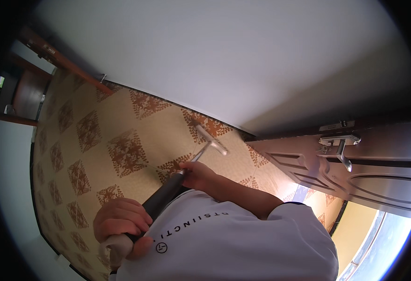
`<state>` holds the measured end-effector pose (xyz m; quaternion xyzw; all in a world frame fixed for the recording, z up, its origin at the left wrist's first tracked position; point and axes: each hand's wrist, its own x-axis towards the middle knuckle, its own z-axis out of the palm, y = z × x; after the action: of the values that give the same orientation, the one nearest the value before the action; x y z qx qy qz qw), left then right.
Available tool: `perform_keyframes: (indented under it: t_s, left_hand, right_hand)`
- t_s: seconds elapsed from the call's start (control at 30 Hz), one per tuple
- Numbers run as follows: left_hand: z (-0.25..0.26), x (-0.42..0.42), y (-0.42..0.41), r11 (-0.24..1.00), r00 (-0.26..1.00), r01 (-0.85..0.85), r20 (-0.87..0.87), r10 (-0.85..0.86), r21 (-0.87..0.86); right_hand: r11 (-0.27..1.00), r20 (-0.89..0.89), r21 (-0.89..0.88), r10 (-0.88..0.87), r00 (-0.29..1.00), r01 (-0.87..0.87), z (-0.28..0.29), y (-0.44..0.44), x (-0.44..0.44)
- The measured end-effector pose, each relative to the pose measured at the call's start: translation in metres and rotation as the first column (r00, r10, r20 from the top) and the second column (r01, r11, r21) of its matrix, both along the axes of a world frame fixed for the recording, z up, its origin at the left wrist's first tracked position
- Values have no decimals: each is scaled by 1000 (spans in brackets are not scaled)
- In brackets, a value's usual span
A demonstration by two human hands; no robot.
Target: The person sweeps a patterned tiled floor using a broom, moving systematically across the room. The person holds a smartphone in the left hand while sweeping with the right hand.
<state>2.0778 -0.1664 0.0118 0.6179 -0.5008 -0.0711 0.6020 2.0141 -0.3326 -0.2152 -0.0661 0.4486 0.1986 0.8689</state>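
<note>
A long-handled floor cleaning tool slants from my lower left towards the middle of the view. Near its upper end, my left hand (123, 224) is wrapped around the dark grip (161, 198), beside a pale end piece (116, 244). Further down, my right hand (198, 174) grips the metal shaft just past that dark section. The tool's pale T-shaped head (212, 139) is over the patterned tile floor, close to the wall's foot. It is slightly blurred, so I cannot tell whether it carries bristles or a blade.
A white wall (226, 63) with a dark base edge runs along the far side. On the right stands a brown panelled door (310, 168) with a metal lever handle (344, 154). A wooden door edge (82, 77) is at upper left. Patterned floor tiles (89, 130) extend leftward.
</note>
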Motion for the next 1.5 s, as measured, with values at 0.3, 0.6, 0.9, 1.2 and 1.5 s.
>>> perform_keyframes:
  t_s: [0.3,0.6,0.9,1.2,1.5]
  left_hand:
    - [-59,-33,-11,981,839,-188,-525,140,-40]
    - [-54,-45,4,908,883,-419,-223,413,23]
    - [-32,-34,25,902,895,-420,117,430,-101]
    - [-64,-40,68,815,720,-578,-496,485,-42]
    - [-63,18,128,806,808,-589,-51,587,-53]
  right_hand:
    - [952,-294,-141,-302,907,272,-35,-11,-15]
    - [981,-92,-126,137,986,-148,-95,60,74]
    - [976,10,-113,187,982,-185,-50,73,87]
    - [938,-212,-251,188,959,-239,-85,97,100]
    - [848,77,-278,488,869,-452,-53,191,176]
